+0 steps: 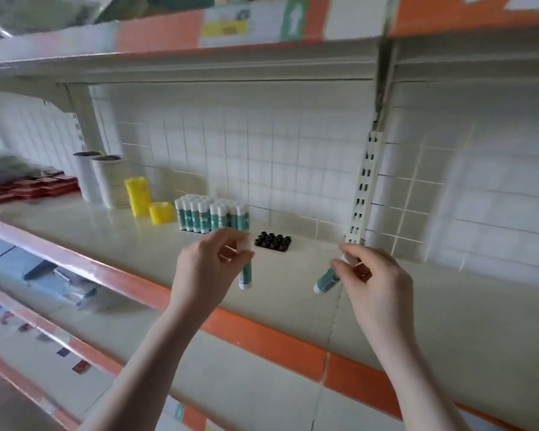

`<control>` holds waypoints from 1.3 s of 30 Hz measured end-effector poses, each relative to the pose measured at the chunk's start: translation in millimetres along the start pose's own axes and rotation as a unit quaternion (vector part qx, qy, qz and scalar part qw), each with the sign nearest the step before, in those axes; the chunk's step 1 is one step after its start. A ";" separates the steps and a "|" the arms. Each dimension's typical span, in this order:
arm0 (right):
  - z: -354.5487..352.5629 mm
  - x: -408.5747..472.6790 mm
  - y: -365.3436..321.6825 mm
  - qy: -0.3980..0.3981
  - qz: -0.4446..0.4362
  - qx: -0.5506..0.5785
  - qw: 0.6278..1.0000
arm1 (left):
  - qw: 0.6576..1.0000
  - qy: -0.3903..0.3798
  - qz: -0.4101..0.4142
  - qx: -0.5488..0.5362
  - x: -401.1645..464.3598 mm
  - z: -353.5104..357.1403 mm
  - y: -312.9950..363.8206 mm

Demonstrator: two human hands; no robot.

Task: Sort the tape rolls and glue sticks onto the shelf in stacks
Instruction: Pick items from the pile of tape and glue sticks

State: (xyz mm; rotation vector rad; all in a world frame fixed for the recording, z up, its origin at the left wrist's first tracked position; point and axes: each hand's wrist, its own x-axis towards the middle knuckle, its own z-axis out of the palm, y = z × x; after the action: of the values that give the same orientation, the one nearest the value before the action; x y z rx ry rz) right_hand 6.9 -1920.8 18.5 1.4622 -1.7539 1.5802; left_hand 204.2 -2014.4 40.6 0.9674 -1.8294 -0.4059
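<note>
My left hand pinches the white cap of a green-and-white glue stick, which hangs upright above the shelf. My right hand pinches the cap end of a second glue stick, which tilts down to the left. A cluster of several upright glue sticks stands at the back of the shelf, just beyond my left hand. Two stacks of yellow tape rolls stand left of the cluster, one tall and one short. Two tall stacks of white tape rolls stand further left.
A black block of small cylinders lies on the shelf between my hands, further back. Red flat boxes sit at the far left. A slotted upright divides the tiled back wall. Below, a lower shelf holds packaged goods.
</note>
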 end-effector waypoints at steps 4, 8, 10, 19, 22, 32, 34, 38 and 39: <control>47.0 21.1 -19.1 -0.026 -0.001 -0.007 1.000 | 1.000 0.005 -0.007 0.007 25.7 -17.1 -41.4; 91.5 46.7 -26.3 -0.044 0.005 -0.014 0.999 | 1.000 0.012 -0.011 0.010 52.2 -20.5 -76.3; 113.2 59.4 -27.7 -0.061 0.015 -0.014 0.998 | 1.000 0.017 -0.013 0.015 65.2 -18.9 -92.5; 226.0 103.2 -21.7 -0.156 0.048 -0.030 0.986 | 0.999 0.007 -0.028 0.025 111.3 -24.1 -152.6; 254.8 104.7 -20.1 -0.184 0.035 -0.044 0.981 | 0.999 0.001 -0.031 0.022 122.8 -29.0 -167.9; 288.8 92.2 -19.3 -0.196 0.038 -0.106 0.974 | 0.998 -0.053 -0.013 -0.017 143.7 -38.6 -204.1; 290.3 91.1 -19.1 -0.191 0.044 -0.114 0.974 | 0.998 -0.060 -0.003 -0.026 147.3 -38.2 -208.0; 293.8 87.6 -15.9 -0.186 0.044 -0.122 0.974 | 0.997 -0.064 0.010 -0.041 150.6 -37.6 -213.2; 294.7 86.5 -15.5 -0.182 0.042 -0.122 0.975 | 0.997 -0.066 0.011 -0.042 150.9 -37.2 -214.5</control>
State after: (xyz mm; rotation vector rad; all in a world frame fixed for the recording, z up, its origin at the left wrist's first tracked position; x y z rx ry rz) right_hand 90.1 -2216.6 5.3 1.6483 -2.1496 1.1306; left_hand 301.2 -2259.1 11.1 0.8796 -1.9237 -0.5400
